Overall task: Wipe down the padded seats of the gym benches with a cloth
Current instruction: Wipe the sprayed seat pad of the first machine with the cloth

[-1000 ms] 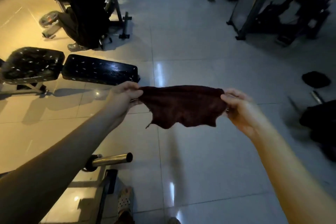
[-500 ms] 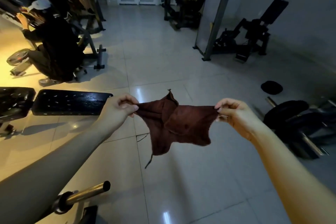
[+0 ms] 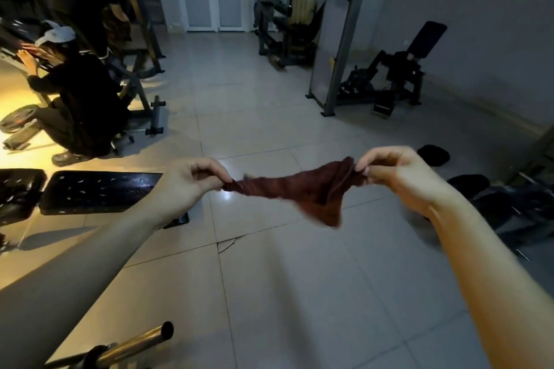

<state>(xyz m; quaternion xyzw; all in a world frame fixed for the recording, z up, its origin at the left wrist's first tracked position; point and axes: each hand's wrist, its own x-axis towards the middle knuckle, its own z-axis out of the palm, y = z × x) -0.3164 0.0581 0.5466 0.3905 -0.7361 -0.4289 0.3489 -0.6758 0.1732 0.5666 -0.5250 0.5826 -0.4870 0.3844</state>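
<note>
Above the pale tiled floor [image 3: 269, 293], the dark reddish-brown cloth [image 3: 302, 192] hangs stretched between both hands. Left hand [image 3: 192, 186] pinches one end, right hand [image 3: 398, 177] pinches the other, fingers curled. To the cloth's left lies the black padded bench [image 3: 99, 192].

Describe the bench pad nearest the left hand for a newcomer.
On the yellow-lit left of the tiled floor, a person in black clothes crouches. Nearer the camera lies the long flat black padded bench seat, partly behind the left hand. Unlike the squarer black pad left of it, it is long and narrow.
</note>
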